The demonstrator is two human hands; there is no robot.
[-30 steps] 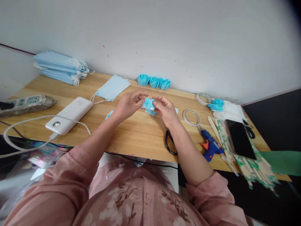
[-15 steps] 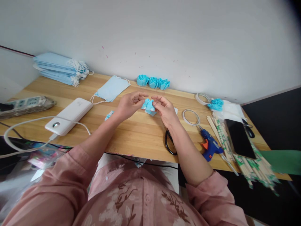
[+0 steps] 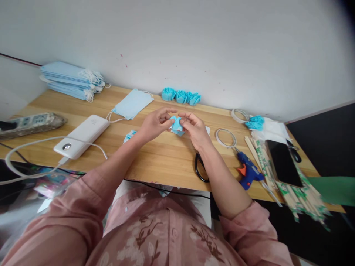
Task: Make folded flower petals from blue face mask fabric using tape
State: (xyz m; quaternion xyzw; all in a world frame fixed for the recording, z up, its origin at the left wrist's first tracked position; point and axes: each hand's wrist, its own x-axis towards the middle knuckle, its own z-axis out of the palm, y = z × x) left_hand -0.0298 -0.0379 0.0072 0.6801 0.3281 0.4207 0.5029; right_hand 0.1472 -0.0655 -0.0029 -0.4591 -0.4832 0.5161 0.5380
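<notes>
Two bare hands meet over the middle of a long wooden desk (image 3: pixel 155 162) of pale, straight-grained planks, pushed against a plain white wall (image 3: pixel 194 48). Largest on it, at the far left corner, lies a flat stack of pale blue face masks (image 3: pixel 69 79) with white ear loops; one single mask (image 3: pixel 132 104) lies loose nearer the centre. A smooth white power bank (image 3: pixel 83 136) with a thick cable sits toward the left front edge. At the right end, paper-wrapped chopsticks (image 3: pixel 288 184) bear a black phone (image 3: pixel 283 162), beside a blue glue gun (image 3: pixel 248 173) and a thin tape ring (image 3: pixel 226 137). Black scissors (image 3: pixel 200 167) lie at the front edge under the right forearm. Three folded blue rosettes (image 3: pixel 181 96) line the back edge. The left hand (image 3: pixel 155 123) and right hand (image 3: pixel 195 129) pinch a small pleated blue piece (image 3: pixel 176 125), fingertips closed on it just above the desk centre. Bare wood lies open before the hands.
</notes>
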